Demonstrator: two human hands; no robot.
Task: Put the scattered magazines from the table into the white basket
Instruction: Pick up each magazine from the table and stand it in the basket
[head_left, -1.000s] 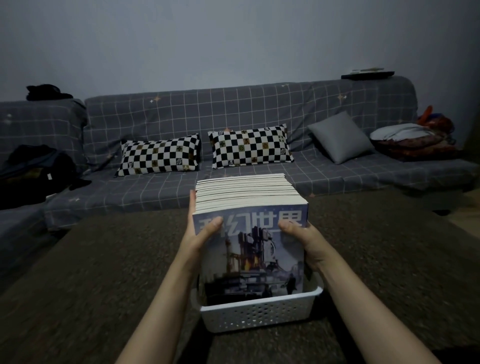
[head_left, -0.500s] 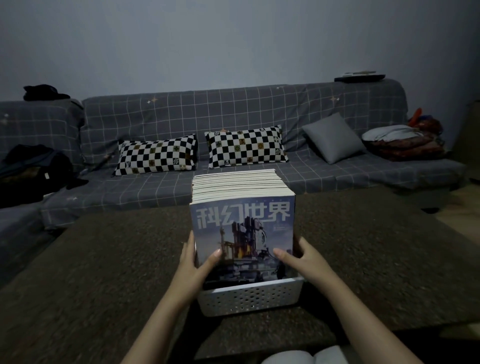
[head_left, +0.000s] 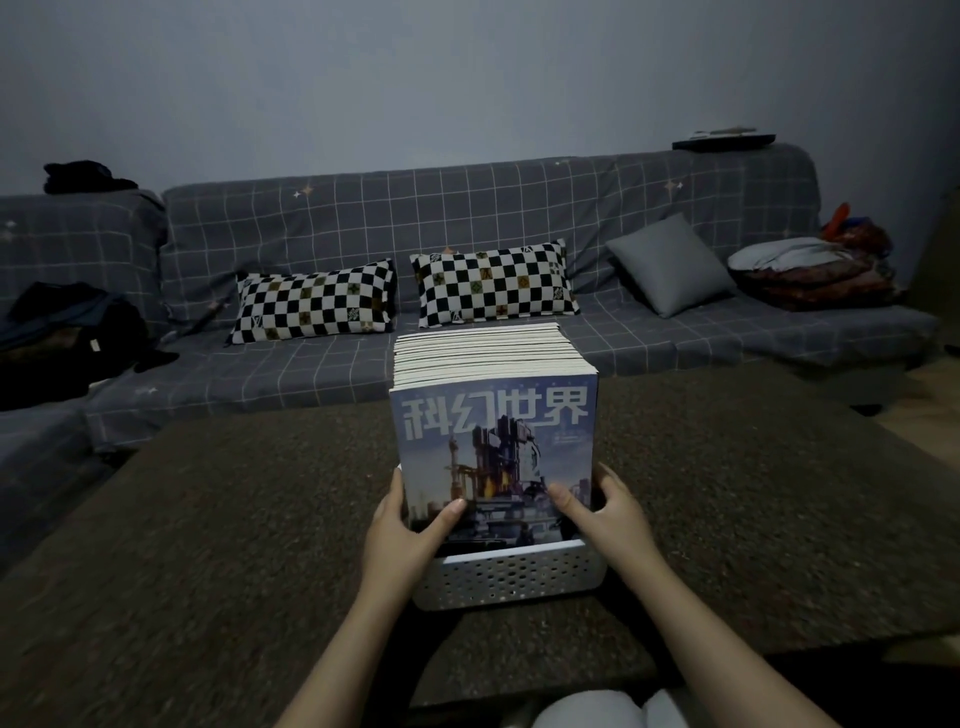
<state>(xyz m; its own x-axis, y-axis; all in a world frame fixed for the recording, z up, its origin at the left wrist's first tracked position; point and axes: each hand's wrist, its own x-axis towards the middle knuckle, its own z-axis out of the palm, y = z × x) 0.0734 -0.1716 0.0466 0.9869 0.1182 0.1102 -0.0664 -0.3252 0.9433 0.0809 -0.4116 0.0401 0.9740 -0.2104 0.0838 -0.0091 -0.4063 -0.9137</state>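
- A dim room: a grey checked sofa (head_left: 467, 218) runs along the far wall with two black-and-white checkered cushions (head_left: 405, 296), and in front of it stands a dark, speckled table (head_left: 234, 519).
- The white basket (head_left: 511, 574) sits on the table near its near edge, roughly midway along it, its perforated front wall facing the person.
- The magazines (head_left: 493, 410) stand upright in the basket as one tight block, page edges up, the front cover with its blue sky and tower facing the camera; no loose magazine shows elsewhere on the table.
- The left hand (head_left: 405, 525) grips the block's left side, thumb laid across the front cover and fingers wrapped behind the edge.
- The right hand (head_left: 605, 512) grips the right side the same way, thumb on the cover low down, fingers curled round the edge.
- The step in hand looks like seating and squaring the stack, so the task seems close to finished.
- To do it well, the person should press evenly from both sides so the block goes down level and no cover catches on the rim.
- Thumbs should slide up clear of the front wall before the stack bottoms out, to avoid pinching.
- The block stands well above the low basket, so it may tip forward or backward; letting go one hand at a time would show whether it stands.
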